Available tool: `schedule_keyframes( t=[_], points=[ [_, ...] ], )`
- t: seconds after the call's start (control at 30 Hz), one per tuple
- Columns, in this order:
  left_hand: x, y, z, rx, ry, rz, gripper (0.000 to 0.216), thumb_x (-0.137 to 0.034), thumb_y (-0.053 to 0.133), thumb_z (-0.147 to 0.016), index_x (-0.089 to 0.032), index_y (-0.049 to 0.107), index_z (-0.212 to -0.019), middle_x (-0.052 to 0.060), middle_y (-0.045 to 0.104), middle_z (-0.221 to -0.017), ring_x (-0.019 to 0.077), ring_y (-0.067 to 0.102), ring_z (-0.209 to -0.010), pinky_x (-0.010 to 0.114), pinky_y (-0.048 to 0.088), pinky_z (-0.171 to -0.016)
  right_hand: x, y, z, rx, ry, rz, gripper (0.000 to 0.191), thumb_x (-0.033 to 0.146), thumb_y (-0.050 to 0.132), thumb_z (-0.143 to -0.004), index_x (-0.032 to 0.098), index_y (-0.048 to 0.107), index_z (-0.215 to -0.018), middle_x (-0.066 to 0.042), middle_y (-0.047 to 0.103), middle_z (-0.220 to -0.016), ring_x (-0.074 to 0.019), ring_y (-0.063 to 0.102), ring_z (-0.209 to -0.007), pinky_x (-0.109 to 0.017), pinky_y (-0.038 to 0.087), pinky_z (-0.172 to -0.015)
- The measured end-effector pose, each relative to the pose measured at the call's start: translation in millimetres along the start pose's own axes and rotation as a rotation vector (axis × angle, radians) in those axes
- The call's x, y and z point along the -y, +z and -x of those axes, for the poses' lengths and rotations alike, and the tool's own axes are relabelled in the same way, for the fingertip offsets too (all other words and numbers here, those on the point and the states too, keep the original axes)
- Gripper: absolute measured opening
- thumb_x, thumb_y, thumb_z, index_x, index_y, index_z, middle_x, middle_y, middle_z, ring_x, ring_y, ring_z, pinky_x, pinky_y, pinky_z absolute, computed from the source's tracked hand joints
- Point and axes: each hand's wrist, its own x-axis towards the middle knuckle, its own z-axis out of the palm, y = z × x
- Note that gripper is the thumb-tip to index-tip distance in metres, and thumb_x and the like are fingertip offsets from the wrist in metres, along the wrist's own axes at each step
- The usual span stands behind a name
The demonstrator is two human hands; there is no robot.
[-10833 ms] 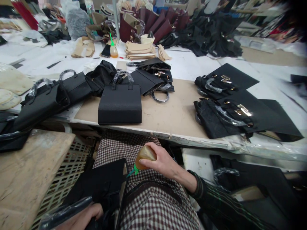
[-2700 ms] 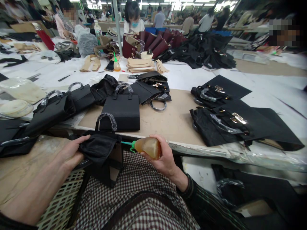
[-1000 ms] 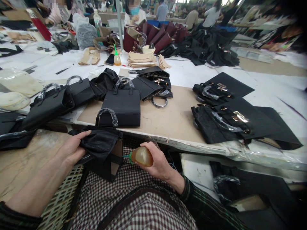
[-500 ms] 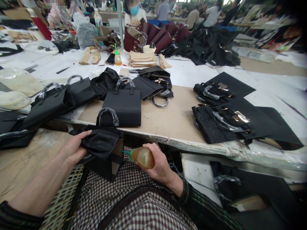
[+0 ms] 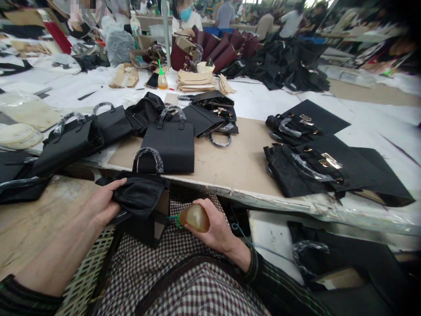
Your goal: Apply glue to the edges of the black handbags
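Where bag (image 5: 142,204) overlaps, left hand (image 5: 102,208), partly hidden

- We have 1 left hand (image 5: 102,206) and 1 right hand (image 5: 216,226), making 2.
- We count 1 held amber bottle (image 5: 195,218) and 1 standing amber bottle (image 5: 162,82), making 2.
- We hold 1 black bag (image 5: 142,197).
- We wear 1 checked apron (image 5: 210,285).
- We see 1 red flask (image 5: 58,34), 1 phone (image 5: 152,81) and 1 metal pole (image 5: 165,33).
- We find 1 stack of tan pieces (image 5: 196,82).
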Motion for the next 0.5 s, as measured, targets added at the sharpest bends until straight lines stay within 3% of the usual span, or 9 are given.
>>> schedule_keyframes(
  t=[0.17,0.5],
  points=[
    [5.4,-5.0,4.0,0.019,0.095,-0.046,0.017,-0.002,0.057,-0.097,-0.006,0.074,-0.1,0.013,0.083,-0.087,0.0226,0.081,-0.069,0.033,0.07,-0.064,-0.4,1.2,1.0,-0.039,0.016,0.004,0.055,0.038,0.078,-0.089,0.024,0.049,-0.133,-0.011,0.067,-0.115,-0.0291,0.069,-0.101,-0.042,0.061,-0.086],
    [7.7,-20.6,13.7,-0.008,0.166,-0.001,0.018,-0.001,0.058,-0.097,-0.007,0.075,-0.098,0.009,0.083,-0.087,0.0166,0.08,-0.072,0.026,0.069,-0.07,7.2,4.2,3.2,0.052,0.137,-0.076,0.046,0.038,0.078,-0.089,0.023,0.053,-0.125,-0.009,0.068,-0.111,-0.0276,0.068,-0.098,-0.042,0.058,-0.086]
  ],
)
